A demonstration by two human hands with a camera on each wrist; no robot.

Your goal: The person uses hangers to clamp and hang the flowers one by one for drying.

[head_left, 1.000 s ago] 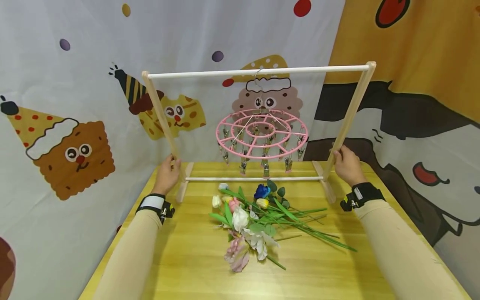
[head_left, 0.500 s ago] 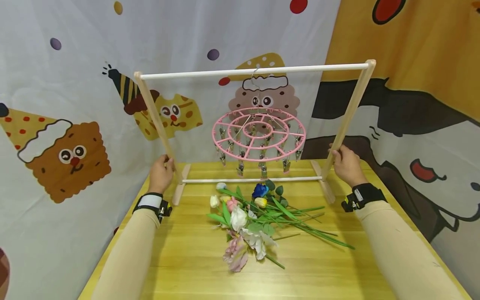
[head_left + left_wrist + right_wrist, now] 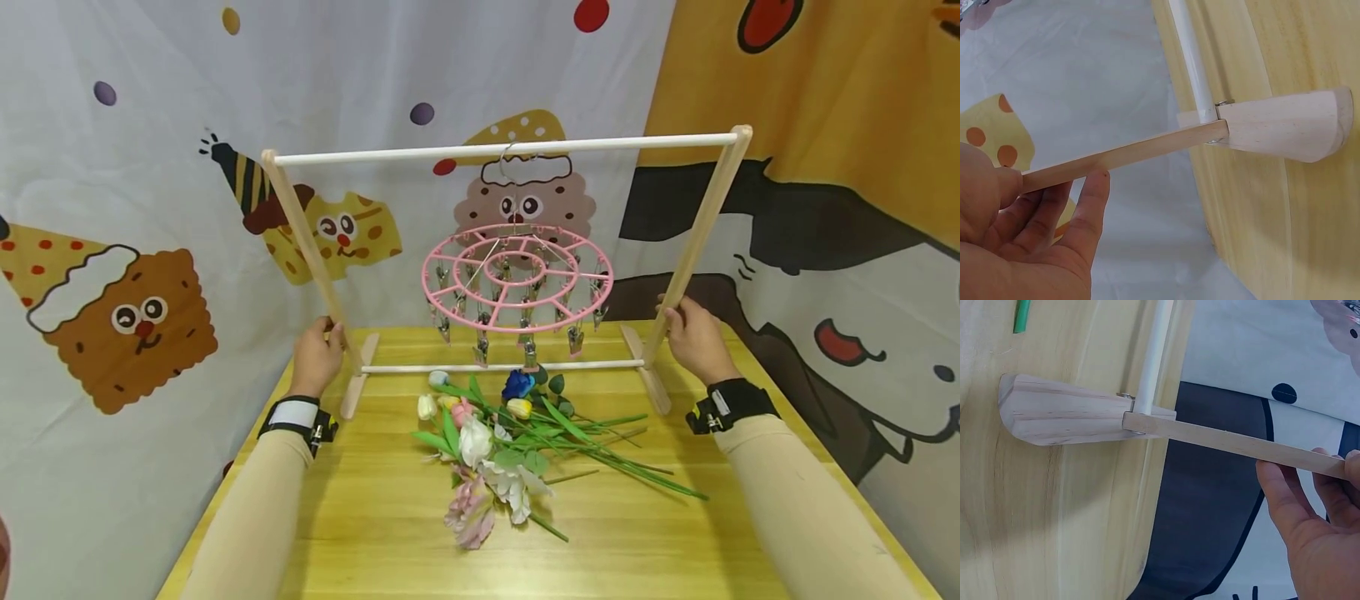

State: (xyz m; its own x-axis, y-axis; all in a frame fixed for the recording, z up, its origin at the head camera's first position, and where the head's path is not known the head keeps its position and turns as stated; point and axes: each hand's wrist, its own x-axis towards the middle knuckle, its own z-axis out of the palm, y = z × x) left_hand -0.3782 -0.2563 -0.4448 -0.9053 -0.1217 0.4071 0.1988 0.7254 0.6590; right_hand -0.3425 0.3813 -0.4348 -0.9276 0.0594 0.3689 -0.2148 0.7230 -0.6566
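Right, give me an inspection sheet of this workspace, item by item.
Surface: wood-grain table, glare near the front.
Job's things: rack standing on the table; pink round hanger hooked over its top bar, metal clips dangling.
Clutter: flowers in a loose pile, stems mostly pointing right.
Hands: left hand grips the left upright; right hand grips the right upright.
Cables: nothing seen.
Surroundings: cartoon-printed cloth behind and at both sides.
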